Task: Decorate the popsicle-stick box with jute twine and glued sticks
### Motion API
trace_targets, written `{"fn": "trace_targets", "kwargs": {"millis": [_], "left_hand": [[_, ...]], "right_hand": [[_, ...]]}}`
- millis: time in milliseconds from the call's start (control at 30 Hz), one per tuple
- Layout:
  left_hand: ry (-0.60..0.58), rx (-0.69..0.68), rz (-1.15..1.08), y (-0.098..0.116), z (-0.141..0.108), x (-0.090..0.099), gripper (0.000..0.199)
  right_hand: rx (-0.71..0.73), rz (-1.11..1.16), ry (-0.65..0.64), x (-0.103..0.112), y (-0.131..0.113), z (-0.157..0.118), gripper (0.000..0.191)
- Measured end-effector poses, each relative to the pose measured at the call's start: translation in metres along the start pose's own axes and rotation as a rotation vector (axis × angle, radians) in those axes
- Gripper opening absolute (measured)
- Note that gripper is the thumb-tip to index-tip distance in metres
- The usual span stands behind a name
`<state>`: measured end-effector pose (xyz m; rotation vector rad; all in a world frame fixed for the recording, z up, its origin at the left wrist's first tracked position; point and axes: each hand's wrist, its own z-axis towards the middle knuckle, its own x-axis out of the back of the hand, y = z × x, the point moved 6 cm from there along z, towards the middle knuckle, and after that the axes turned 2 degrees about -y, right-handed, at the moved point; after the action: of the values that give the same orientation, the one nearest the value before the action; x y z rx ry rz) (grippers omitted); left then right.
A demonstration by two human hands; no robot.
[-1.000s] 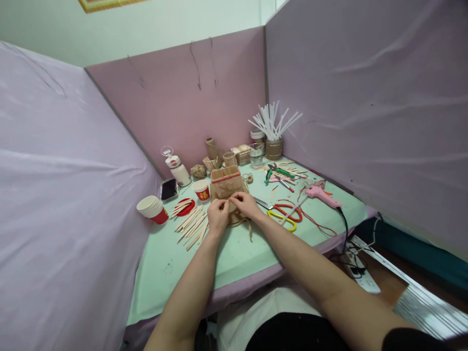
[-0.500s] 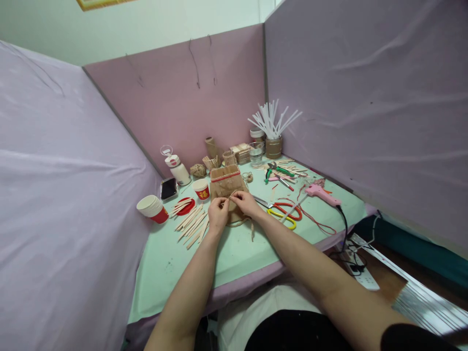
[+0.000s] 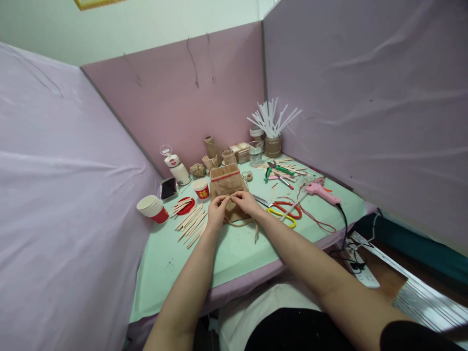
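Pinching together, both hands look to hold a bit of brown cord (image 3: 256, 232) at their fingertips, right in front of the brown box (image 3: 228, 187) with a red stripe. The left hand (image 3: 217, 210) has its thumb and finger closed tight, and so does the right hand (image 3: 244, 202); their tips nearly meet. The cord hangs in a loop below them, over a flat brown piece (image 3: 237, 213); I can't tell if that piece is part of the box. Just now the cord's loose end has swung a little to the right, and the left hand has lifted a tiny bit, so the cord seems to be getting moved along, not dropped. The box has stayed put. Close to the box's left is a red and white cup (image 3: 202, 190), and further left are thin wood sticks (image 3: 190, 225) and a stack of cups (image 3: 155, 208). To the box's right are scissors (image 3: 287, 210), and beyond them a pink glue gun (image 3: 323, 193). Behind the box, to its left, sits a ball of string (image 3: 198, 170).
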<state>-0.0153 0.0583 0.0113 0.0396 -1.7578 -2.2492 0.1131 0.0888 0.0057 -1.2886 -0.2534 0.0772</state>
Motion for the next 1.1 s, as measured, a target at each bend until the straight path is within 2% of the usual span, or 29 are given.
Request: {"fn": "trace_targets", "kwargs": {"millis": [133,267,467,933,1100], "left_hand": [[-0.026,0.087,-0.114,-0.008,0.001,-0.003,0.033],[0.017,0.033,-0.096,-0.007,0.001,0.0,0.029],[0.054,-0.066,0.016,0.001,0.001,0.004,0.022],[0.042,-0.131,0.14,0.006,0.001,0.005,0.017],[0.055,-0.094,0.135,0.009,-0.001,0.005,0.015]], "right_hand": [[-0.006,0.005,0.013,0.002,-0.003,-0.001,0.02],[0.042,-0.036,0.088,0.006,-0.006,-0.001,0.015],[0.064,-0.077,0.084,0.005,-0.008,-0.001,0.018],[0.107,-0.079,0.115,0.007,-0.008,-0.001,0.015],[0.118,-0.117,0.118,0.007,-0.009,-0.002,0.013]]}}
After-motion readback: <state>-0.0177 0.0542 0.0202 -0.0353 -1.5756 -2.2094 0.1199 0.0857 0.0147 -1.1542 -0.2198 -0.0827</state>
